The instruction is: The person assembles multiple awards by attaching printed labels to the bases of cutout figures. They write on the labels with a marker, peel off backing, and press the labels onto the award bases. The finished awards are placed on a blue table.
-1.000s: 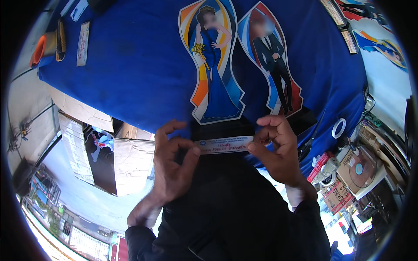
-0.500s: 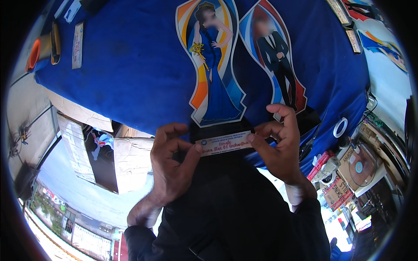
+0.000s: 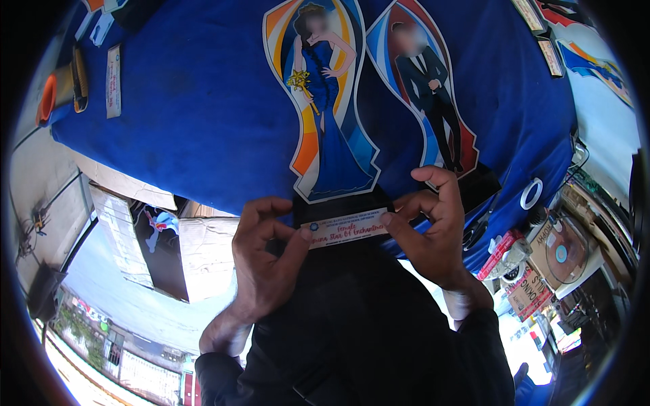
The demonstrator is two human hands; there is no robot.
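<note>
That little label strip [image 3: 347,228] was sitting right at the near edge of the bench [image 3: 203,108], laid across the black base [image 3: 342,203] of the cut-out figure in the blue gown [image 3: 325,101]. You had it pinned from both ends: your left hand [image 3: 267,260] pressed its thumb down on the left end with the other fingers curled loosely above, and your right hand [image 3: 433,227] pinched the right end between thumb and fingertips, the rest of that hand arched up off it.

Judging by the look of it, the strip was thin printed paper or sticker stock, so basically weightless, floppy, and easy to crease or skew. Holding it by the two short ends like you did seems the sane way, keeping it taut and level.

Just right of it stood the second cut-out, the figure in the dark suit [image 3: 430,88], on its own dark base. Farther out, on the far left of the blue cloth, lay a white tag [image 3: 114,81] and an orange-handled tool [image 3: 47,98]. Off the right edge sat a cluttered shelf with boxes [image 3: 542,271].
</note>
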